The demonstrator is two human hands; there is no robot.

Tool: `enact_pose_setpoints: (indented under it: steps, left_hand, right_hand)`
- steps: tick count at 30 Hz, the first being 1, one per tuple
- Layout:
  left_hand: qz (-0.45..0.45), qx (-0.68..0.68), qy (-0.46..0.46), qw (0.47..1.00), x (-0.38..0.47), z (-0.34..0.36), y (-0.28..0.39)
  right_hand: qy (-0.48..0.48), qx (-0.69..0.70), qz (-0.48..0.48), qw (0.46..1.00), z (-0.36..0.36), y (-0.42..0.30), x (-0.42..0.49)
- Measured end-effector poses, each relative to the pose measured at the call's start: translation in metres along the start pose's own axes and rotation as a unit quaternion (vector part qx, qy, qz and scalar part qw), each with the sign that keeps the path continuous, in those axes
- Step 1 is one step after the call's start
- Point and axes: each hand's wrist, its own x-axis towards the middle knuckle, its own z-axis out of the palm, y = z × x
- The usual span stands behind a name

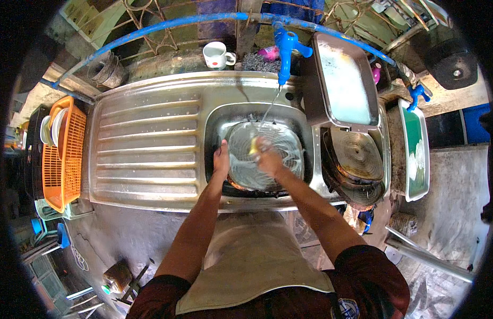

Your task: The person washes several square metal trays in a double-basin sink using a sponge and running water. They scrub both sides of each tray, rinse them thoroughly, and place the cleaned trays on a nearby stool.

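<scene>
A round metal plate with concentric rings [246, 171] lies in the basin of a steel sink [214, 119], its face streaked with suds. On its left rim rests my left hand [221, 157], gripping the edge with the thumb up. My right hand [267, 157] is blurred over the middle of the plate and holds a yellow sponge [254, 146] against it. From the blue plastic faucet [286, 56] a thin stream of water [271, 104] falls onto the plate's far side. The plate's underside is hidden.
Right of the basin sit several stacked sooty ringed plates [356, 155]. Behind them stands a brown tub of foamy water [344, 83]; farther right is a green-lined tray [416, 147]. A ribbed drainboard [146, 143] spans the left, beside an orange basket [63, 167] with dishes. A white mug [216, 55] stands behind.
</scene>
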Motion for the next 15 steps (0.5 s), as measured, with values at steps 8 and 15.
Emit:
enact_pose_setpoints:
  steps: [8, 15]
  left_hand:
    - [-0.009, 0.032, 0.043, 0.999, -0.02, -0.001, 0.025]
    - [0.059, 0.073, 0.004, 0.996, -0.014, -0.006, 0.016]
  right_hand:
    - [0.0, -0.167, 0.053, 0.985, -0.093, -0.058, -0.141]
    - [-0.081, -0.333, 0.128, 0.931, -0.107, 0.003, -0.056]
